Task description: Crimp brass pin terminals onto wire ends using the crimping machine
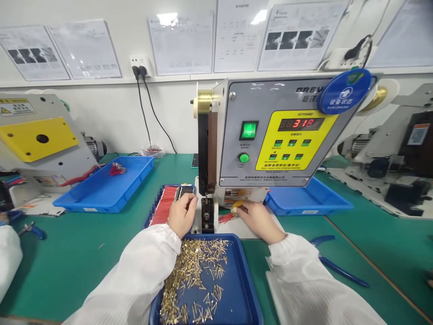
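Observation:
My left hand is closed in a pinch just left of the press head of a grey bench machine; whatever is between its fingertips is too small to make out. Beside and behind it, a tray holds rows of red wires and dark wires. To the right of the press head, my right hand, with a yellow finger cot, is closed at the ends of a small bunch of red wires. Dark green wires lie behind that bunch.
Directly in front of the machine stands a blue tray with many small brass-coloured pins. Blue-handled pliers lie at right. Blue bins flank the machine. Another person's sleeve shows at far left.

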A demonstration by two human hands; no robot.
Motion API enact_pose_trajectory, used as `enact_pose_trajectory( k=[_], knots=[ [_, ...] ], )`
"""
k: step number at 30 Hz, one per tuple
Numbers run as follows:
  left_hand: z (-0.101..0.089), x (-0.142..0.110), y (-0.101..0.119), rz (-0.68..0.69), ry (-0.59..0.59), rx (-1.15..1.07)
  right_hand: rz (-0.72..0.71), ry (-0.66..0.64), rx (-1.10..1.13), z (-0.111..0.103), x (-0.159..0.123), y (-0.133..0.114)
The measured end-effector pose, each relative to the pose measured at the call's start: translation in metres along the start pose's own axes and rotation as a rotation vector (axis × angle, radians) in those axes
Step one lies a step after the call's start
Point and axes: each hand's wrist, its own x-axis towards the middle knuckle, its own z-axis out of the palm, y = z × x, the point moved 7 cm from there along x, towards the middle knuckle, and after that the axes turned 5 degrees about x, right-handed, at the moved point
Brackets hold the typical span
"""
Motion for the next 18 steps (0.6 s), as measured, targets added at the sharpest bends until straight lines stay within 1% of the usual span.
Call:
enact_pose_trajectory(
  k=[5, 8, 10, 14, 18],
  knots=[
    [0.000, -0.001, 0.000, -0.018, 0.003, -0.007, -0.024, 0.100, -0.001, -0.011, -0.006, -0.008],
    [0.001, 0.000, -0.001, -0.025, 0.001, -0.012, -0.041, 0.145, -0.005, -0.011, -0.006, -0.010],
    [0.001, 0.000, -0.002, -0.028, -0.002, -0.014, -0.032, 0.114, -0.001, -0.005, -0.004, -0.007],
    [0.003, 0.000, -0.003, -0.036, -0.013, -0.024, 0.018, -0.031, -0.080, 0.014, 0.001, 0.003],
    [0.002, 0.000, -0.003, -0.035, -0.013, -0.028, 0.062, -0.051, -0.108, 0.017, 0.004, 0.010]
  ],
)
